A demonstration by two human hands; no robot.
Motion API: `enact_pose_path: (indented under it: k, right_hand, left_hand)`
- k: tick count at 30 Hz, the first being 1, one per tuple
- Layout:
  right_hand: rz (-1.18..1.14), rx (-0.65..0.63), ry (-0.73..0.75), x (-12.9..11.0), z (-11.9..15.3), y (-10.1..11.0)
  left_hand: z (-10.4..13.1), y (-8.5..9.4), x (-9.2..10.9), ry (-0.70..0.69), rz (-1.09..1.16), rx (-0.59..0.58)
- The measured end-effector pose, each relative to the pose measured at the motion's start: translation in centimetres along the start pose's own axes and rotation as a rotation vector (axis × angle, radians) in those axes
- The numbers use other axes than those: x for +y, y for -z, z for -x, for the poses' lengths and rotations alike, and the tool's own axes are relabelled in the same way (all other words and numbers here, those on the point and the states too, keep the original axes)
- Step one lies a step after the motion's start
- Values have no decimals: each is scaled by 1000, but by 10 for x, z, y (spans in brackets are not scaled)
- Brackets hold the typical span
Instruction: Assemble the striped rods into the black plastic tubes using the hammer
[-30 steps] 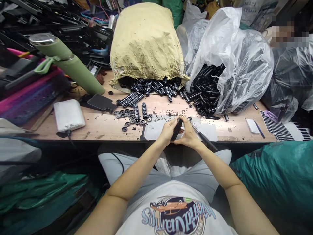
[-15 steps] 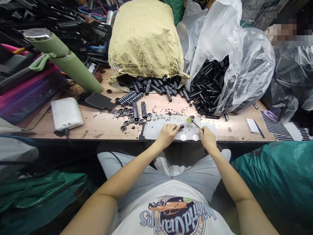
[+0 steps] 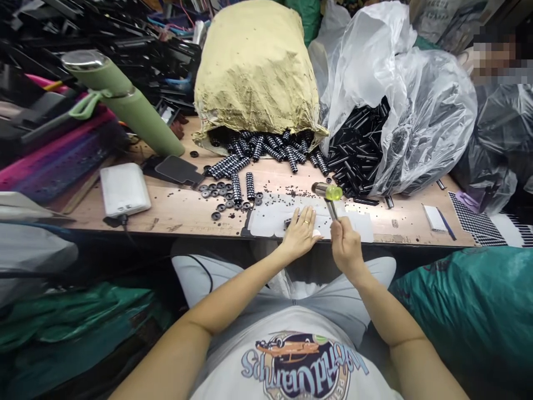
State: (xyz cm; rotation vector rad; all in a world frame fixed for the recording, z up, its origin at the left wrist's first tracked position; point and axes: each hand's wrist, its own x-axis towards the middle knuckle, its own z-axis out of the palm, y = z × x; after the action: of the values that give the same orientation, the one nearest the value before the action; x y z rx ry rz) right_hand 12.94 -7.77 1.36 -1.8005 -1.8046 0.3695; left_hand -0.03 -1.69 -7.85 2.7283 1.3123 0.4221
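Observation:
My right hand [image 3: 346, 244] is closed round the handle of a hammer [image 3: 332, 208], whose yellow-green-tipped head is raised over the white sheet [image 3: 360, 222] at the table's front edge. My left hand [image 3: 300, 233] lies flat on that sheet with its fingers stretched out. A short dark piece [image 3: 287, 223] shows at the left side of its fingers, mostly covered by them. To the left stand two dark patterned cylinders [image 3: 250, 186], beside several dark round discs [image 3: 216, 215]. Small dark bits are scattered behind the sheet.
A yellow sack [image 3: 256, 66] spills patterned cylinders at the back. Right of it, a clear bag [image 3: 433, 122] lies by many black tubes [image 3: 360, 147]. A green bottle [image 3: 125, 103] and a white box [image 3: 125, 190] are at the left, a small white pad [image 3: 434, 218] at the right.
My left hand has opened and flattened over the dark piece it was gripping. My right hand has raised the hammer, and its head has turned. The whole view has shifted slightly.

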Motion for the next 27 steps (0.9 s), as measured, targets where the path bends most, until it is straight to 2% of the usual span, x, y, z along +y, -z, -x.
enact_pose_path:
  k: [3, 6, 10, 12, 14, 17, 20, 21, 22, 25, 27]
  right_hand:
    - [-85, -3, 160, -17, 6, -2]
    - [-18, -64, 192, -18, 10, -15]
    - [287, -376, 78, -12, 6, -37]
    - [361, -452, 42, -11, 1, -39]
    - [348, -397, 27, -10, -4, -34]
    - [347, -242, -56, -1, -13, -20]
    - [415, -144, -142, 22, -21, -11]
    - [444, -134, -164, 32, -23, -10]
    - [470, -134, -180, 43, -25, -11]
    - [520, -143, -175, 76, -34, -12]
    - [579, -89, -185, 97, -47, -9]
  left_hand:
    - [-2, -3, 1, -9, 46, -17]
    - [-1, -6, -2, -31, 91, 9]
    - [-2, -9, -5, -31, 53, 30]
    - [-6, -9, -6, -28, 49, 18]
    - [-11, -6, -6, 21, 77, -4]
    - [-14, 5, 2, 112, 135, -57]
    - [-12, 25, 1, 40, 255, -87]
    - [-13, 33, -6, 54, 291, -73]
    - [-15, 42, -18, 138, 305, -44]
    - [-32, 62, -76, 608, 137, 147]
    - [-45, 67, -116, 825, 40, 159]
